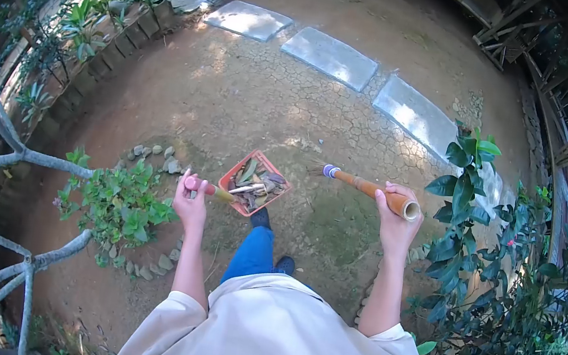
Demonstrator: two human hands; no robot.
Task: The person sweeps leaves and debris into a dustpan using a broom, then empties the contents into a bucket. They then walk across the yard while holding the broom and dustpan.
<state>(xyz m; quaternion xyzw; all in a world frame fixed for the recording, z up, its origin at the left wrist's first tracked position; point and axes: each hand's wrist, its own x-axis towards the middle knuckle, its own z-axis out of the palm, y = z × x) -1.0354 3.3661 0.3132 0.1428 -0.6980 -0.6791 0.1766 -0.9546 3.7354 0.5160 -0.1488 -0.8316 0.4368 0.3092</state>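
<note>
My left hand [191,197] is closed around the pinkish handle of a dustpan [228,174]. The pan is orange-red and holds dry leaves [258,185] and debris, in front of my leg. In my right hand [398,214] is a broom [363,185] with a thick bamboo handle, its hollow end pointing toward me. A purple and white binding sits where the bristles begin, and the bristles point away to the left, blurring into the dirt. A gap of ground separates broom and dustpan.
Stone slabs [330,57] cross the dirt ahead. A leafy plant [124,206] ringed by small stones grows at left, near bare branches [32,262]. Dense shrubs [466,196] stand close on my right. A planted border [110,44] runs along the far left, and a wooden structure [555,107] along the far right.
</note>
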